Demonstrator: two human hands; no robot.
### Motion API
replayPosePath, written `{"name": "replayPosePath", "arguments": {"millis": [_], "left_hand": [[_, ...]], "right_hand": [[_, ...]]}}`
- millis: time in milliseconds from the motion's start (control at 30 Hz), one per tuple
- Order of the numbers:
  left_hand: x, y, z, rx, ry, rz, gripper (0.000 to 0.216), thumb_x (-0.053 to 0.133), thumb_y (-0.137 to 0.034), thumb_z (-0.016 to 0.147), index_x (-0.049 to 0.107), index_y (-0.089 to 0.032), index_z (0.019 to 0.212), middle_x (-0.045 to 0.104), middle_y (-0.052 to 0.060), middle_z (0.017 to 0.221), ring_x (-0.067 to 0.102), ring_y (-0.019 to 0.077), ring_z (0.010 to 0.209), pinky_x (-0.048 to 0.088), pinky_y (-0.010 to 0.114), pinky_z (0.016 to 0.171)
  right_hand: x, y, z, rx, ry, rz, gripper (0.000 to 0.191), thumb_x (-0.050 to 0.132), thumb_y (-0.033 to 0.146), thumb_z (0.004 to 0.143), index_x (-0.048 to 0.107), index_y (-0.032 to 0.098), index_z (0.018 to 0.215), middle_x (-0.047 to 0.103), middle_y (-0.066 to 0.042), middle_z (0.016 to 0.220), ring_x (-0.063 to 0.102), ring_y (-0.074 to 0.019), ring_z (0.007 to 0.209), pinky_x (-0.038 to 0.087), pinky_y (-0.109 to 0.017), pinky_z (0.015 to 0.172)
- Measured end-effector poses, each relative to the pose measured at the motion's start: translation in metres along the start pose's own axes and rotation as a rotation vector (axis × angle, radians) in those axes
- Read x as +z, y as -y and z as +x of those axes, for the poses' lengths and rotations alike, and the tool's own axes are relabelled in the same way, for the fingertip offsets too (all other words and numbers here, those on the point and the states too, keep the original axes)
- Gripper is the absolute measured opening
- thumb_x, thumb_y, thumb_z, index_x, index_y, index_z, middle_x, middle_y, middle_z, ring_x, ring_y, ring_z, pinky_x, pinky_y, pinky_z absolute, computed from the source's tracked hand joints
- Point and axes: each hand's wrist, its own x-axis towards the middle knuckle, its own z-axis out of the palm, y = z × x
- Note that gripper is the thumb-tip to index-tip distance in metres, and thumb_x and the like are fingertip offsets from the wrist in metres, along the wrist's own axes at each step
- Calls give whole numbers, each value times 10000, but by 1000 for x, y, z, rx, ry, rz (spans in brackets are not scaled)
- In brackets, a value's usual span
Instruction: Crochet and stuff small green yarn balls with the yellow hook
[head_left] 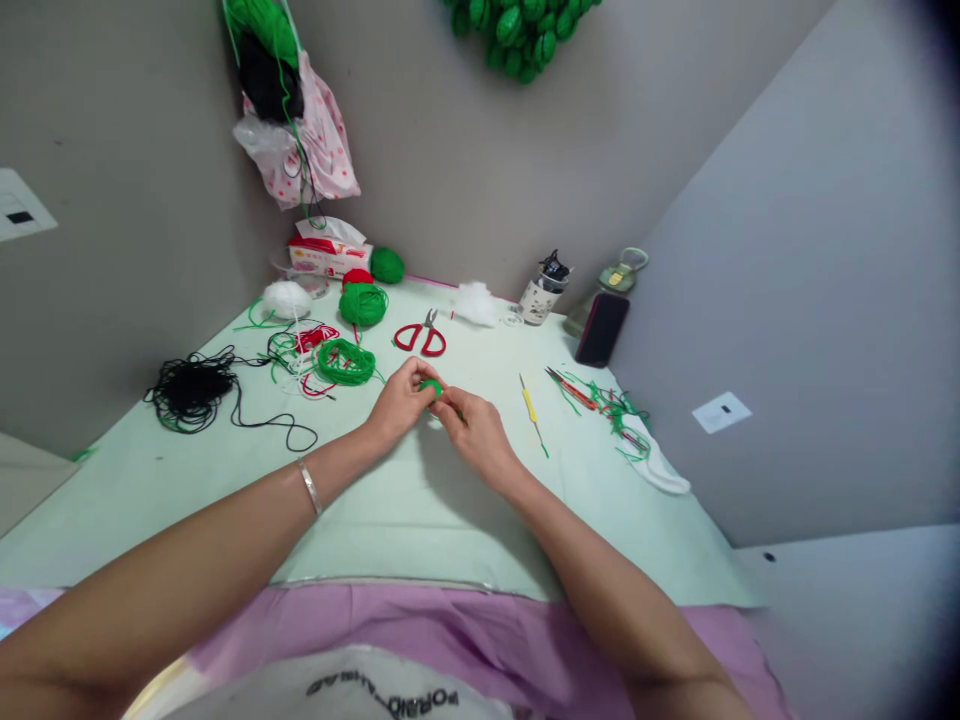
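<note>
Over the middle of the table, my left hand [405, 401] and my right hand [478, 430] meet around a small green crocheted piece [430, 387]. Fingers of both hands pinch it, and they cover most of its shape. Just beyond the hands lie red-handled scissors [421, 335]. A yellow-handled crochet hook [530, 405] rests to the right of my right hand, with a bit of green yarn by its lower end. To the left of my left hand sits a loose coil of green yarn [345, 362].
Tangled black yarn [196, 390] lies at left, near white yarn [286, 299] and a green ball [363, 304]. A tissue box [328, 256], white stuffing [475, 303], a pen cup [541, 296] and a phone [602, 329] line the back. Orange-handled snips [574, 391] and green scraps lie at right.
</note>
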Motion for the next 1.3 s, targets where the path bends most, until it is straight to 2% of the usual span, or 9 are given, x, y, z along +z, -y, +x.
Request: {"name": "replayPosePath", "arguments": {"millis": [167,300,500,667,833,933,1100,1200,1300], "left_hand": [[3,-8,-5,64,-72,-60,207,761,-205,793,595,-195,917,655,-15,867,659,170,845,546,326,831],[6,-18,-11,66,-41,-104,249,786,-244,727,623,-192,907,672,6,901,658,188,899,526,333,859],[8,-22,-15,33,3,-163,272,744,-344,789,656,-183,989,702,33,965,675,192,918,534,357,887],[5,-13,-9,36,-17,-121,240,781,-268,780,647,-178,958,704,14,924,670,175,881,539,328,855],[2,-4,-2,13,-28,-28,192,720,-288,929,675,-145,1049,703,50,1026,683,193,902,588,376,816],[1,-7,-2,-6,8,-20,237,668,-326,977,669,-147,1132,700,62,1073,685,182,865,601,359,751],[-4,-24,-6,-65,126,-95,149,718,-254,872,610,-172,812,642,-17,712,590,115,592,475,225,536],[-6,-32,-9,-103,212,-134,240,722,-382,871,622,-168,829,714,33,825,640,128,628,517,247,574],[-6,-32,-10,-109,246,-148,342,699,-498,888,651,-176,992,725,35,883,701,152,690,579,294,693]], "right_hand": [[-8,-7,12,31,-13,75,315,520,451,914,635,194,775,459,49,605,371,-129,586,268,-273,595],[-12,-12,16,46,-30,131,356,533,492,883,645,186,740,420,59,575,337,-119,566,261,-266,574],[-13,-10,13,46,-68,132,346,558,487,873,646,188,724,423,64,558,340,-115,557,249,-270,573],[-10,-5,10,43,-69,93,285,559,418,889,632,199,721,450,57,560,357,-126,565,254,-280,599],[2,3,0,40,-58,115,168,592,285,847,578,219,693,458,55,578,336,-133,592,219,-297,630],[3,4,0,77,-15,204,136,608,272,812,594,213,691,467,51,587,333,-129,596,213,-293,615],[-16,-4,13,190,135,489,207,615,383,794,662,187,748,322,87,524,220,-101,521,195,-266,528],[-28,-10,19,259,205,656,276,674,453,774,669,178,777,206,123,506,138,-86,504,157,-250,495],[-33,-14,20,299,245,776,302,750,453,745,679,161,778,195,131,493,138,-73,499,145,-232,477]]}}
